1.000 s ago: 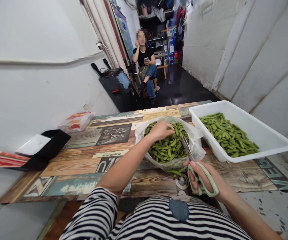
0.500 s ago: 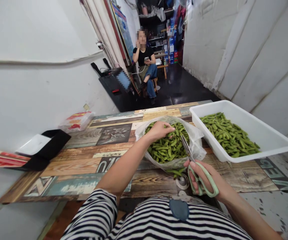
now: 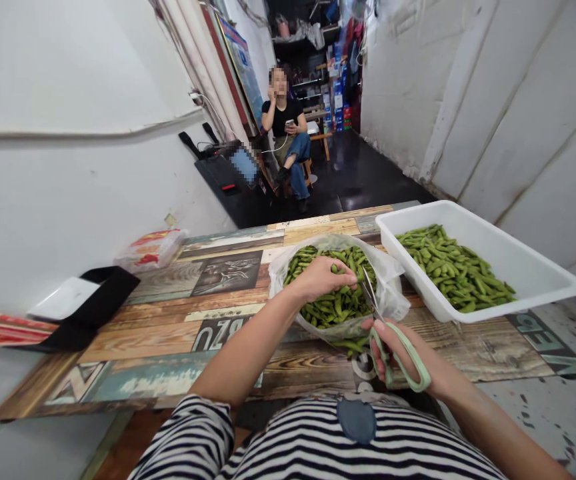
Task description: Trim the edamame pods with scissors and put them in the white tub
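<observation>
My left hand (image 3: 325, 277) is over a white plastic bag (image 3: 392, 283) full of green edamame pods (image 3: 335, 308), its fingers pinched on a pod. Just right of those fingertips, my right hand (image 3: 393, 350) grips scissors (image 3: 413, 360) with pale green handles. The scissor blades are parted and point up and away from me, close to the pinched pod. A few pods (image 3: 352, 347) lie by the near edge of the bag.
To the right, a white plastic tub (image 3: 513, 257) holds more pods. A black holder (image 3: 103, 303) with chopsticks (image 3: 8, 328) and a plastic-wrapped packet (image 3: 151, 250) are at the left of the wood-patterned table (image 3: 163, 327). Beyond it sits a person (image 3: 288, 127) with a phone.
My left hand has come slightly nearer to me and right, toward the scissor blades. The scissors stay in my right hand, and the view has shifted a little.
</observation>
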`<state>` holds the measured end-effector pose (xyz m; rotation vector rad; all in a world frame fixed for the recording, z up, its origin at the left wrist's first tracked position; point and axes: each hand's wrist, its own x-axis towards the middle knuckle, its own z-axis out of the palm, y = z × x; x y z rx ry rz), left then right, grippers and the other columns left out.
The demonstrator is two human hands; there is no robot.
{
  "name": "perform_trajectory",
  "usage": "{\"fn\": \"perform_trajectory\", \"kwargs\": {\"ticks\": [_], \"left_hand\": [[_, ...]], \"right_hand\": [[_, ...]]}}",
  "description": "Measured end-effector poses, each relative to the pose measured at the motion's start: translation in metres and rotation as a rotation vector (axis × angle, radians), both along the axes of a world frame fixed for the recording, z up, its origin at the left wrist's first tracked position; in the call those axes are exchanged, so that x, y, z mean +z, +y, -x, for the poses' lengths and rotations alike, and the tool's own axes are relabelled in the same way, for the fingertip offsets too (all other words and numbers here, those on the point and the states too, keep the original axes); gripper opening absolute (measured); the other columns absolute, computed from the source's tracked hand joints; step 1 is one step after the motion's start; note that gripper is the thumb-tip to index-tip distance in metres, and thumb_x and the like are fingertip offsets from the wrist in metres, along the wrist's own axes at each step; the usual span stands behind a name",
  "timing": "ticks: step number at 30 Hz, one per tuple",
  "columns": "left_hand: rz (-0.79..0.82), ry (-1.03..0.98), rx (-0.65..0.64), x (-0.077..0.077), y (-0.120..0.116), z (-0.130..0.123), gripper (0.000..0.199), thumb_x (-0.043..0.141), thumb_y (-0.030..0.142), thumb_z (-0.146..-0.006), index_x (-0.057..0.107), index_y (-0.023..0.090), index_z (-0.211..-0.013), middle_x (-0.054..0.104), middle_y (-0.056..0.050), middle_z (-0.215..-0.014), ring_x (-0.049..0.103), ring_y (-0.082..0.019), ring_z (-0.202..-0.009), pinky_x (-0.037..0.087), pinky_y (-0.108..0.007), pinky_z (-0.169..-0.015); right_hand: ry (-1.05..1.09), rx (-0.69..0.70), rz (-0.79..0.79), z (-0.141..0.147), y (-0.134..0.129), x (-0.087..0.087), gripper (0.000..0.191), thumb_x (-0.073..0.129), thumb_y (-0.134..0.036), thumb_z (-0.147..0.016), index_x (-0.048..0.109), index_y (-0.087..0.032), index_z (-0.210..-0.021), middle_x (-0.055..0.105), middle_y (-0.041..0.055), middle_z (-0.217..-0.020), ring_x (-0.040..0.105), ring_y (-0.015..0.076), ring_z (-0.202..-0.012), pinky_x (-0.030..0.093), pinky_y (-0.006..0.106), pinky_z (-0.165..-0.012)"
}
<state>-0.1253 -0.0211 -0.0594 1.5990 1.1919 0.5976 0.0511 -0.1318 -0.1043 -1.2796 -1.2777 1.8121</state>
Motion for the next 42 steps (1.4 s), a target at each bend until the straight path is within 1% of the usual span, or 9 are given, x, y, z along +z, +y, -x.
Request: {"fn": "perform_trajectory", "kwargs": {"ticks": [8, 14, 21, 26, 30, 32, 35, 39, 42], "left_hand": [[0.138, -0.108, 0.003, -0.005, -0.012, -0.006, 0.023, 0.067, 0.033, -0.065, 0.058, 0.012, -0.067, 0.066, -0.003, -0.064, 0.037, -0.003, -0.041, 0.027, -0.017, -0.041], [0.246, -0.143, -0.034, -0.007, -0.008, -0.002, 0.026, 0.069, 0.035, -0.063, 0.060, 0.011, -0.071, 0.067, -0.005, -0.069, 0.038, -0.003, -0.042, 0.022, -0.016, -0.037], [0.310, -0.350, 0.009, -0.006, -0.007, -0.001, 0.026, 0.068, 0.029, -0.065, 0.058, 0.012, -0.082, 0.063, -0.003, -0.070, 0.037, -0.002, -0.044, 0.017, -0.014, -0.037], [0.271, -0.485, 0.124, 0.021, 0.017, -0.017, 0.014, 0.061, 0.017, -0.070, 0.050, 0.014, -0.078, 0.060, -0.003, -0.067, 0.044, -0.004, -0.047, 0.026, -0.014, -0.040], [0.042, -0.549, 0.080, 0.051, 0.045, -0.069, 0.013, 0.059, 0.014, -0.074, 0.053, 0.013, -0.085, 0.061, -0.006, -0.079, 0.051, -0.006, -0.059, 0.039, -0.017, -0.051], [-0.069, -0.457, -0.062, 0.060, 0.057, -0.098, 0.032, 0.066, 0.018, -0.070, 0.057, 0.014, -0.101, 0.061, -0.010, -0.101, 0.058, -0.011, -0.076, 0.047, -0.023, -0.065], [-0.237, -0.201, -0.298, 0.065, 0.070, -0.118, 0.059, 0.075, 0.019, -0.061, 0.057, 0.014, -0.117, 0.053, -0.015, -0.126, 0.056, -0.021, -0.106, 0.045, -0.032, -0.088], [-0.569, 0.151, -0.202, 0.052, 0.083, -0.081, 0.032, 0.065, 0.017, -0.068, 0.068, 0.008, -0.099, 0.066, -0.012, -0.104, 0.059, -0.021, -0.097, 0.043, -0.028, -0.089], [-0.507, 0.472, -0.258, 0.031, 0.085, -0.036, 0.019, 0.059, 0.018, -0.072, 0.072, 0.010, -0.084, 0.070, -0.006, -0.080, 0.062, -0.017, -0.077, 0.045, -0.026, -0.077]], "right_hand": [[-0.105, 0.018, -0.113, 0.004, 0.002, 0.005, 0.044, 0.043, -0.064, -0.082, 0.045, -0.020, -0.077, 0.052, -0.0049, -0.052, 0.052, 0.0109, -0.043, 0.042, 0.023, -0.043], [-0.118, -0.082, 0.122, 0.010, 0.003, -0.001, 0.043, 0.055, -0.064, -0.074, 0.045, -0.022, -0.076, 0.043, -0.0090, -0.044, 0.040, 0.0080, -0.031, 0.035, 0.020, -0.030], [0.043, -0.052, 0.103, 0.002, -0.002, -0.008, 0.052, 0.051, -0.070, -0.072, 0.048, -0.020, -0.087, 0.050, -0.0062, -0.053, 0.046, 0.0088, -0.038, 0.039, 0.021, -0.037], [0.045, 0.060, 0.038, -0.002, -0.010, -0.011, 0.058, 0.043, -0.070, -0.078, 0.048, -0.017, -0.102, 0.051, -0.0049, -0.055, 0.048, 0.0103, -0.042, 0.042, 0.023, -0.043], [0.003, 0.132, -0.066, -0.006, -0.015, -0.011, 0.056, 0.040, -0.067, -0.082, 0.048, -0.017, -0.104, 0.051, -0.0035, -0.059, 0.049, 0.0112, -0.048, 0.044, 0.025, -0.048], [-0.018, 0.145, -0.079, -0.010, -0.017, -0.009, 0.054, 0.039, -0.065, -0.083, 0.048, -0.017, -0.105, 0.050, -0.0033, -0.058, 0.049, 0.0118, -0.050, 0.044, 0.025, -0.049], [-0.024, 0.146, -0.110, -0.017, -0.019, -0.005, 0.050, 0.039, -0.061, -0.086, 0.048, -0.016, -0.106, 0.050, -0.0028, -0.061, 0.049, 0.0121, -0.053, 0.043, 0.025, -0.052], [-0.029, 0.142, -0.120, -0.026, -0.018, -0.001, 0.049, 0.039, -0.059, -0.087, 0.049, -0.016, -0.107, 0.050, -0.0029, -0.060, 0.049, 0.0125, -0.054, 0.040, 0.025, -0.053], [-0.037, 0.162, -0.104, -0.027, -0.016, -0.002, 0.049, 0.040, -0.059, -0.087, 0.049, -0.014, -0.107, 0.051, -0.0024, -0.060, 0.051, 0.0131, -0.055, 0.040, 0.026, -0.055]]}}
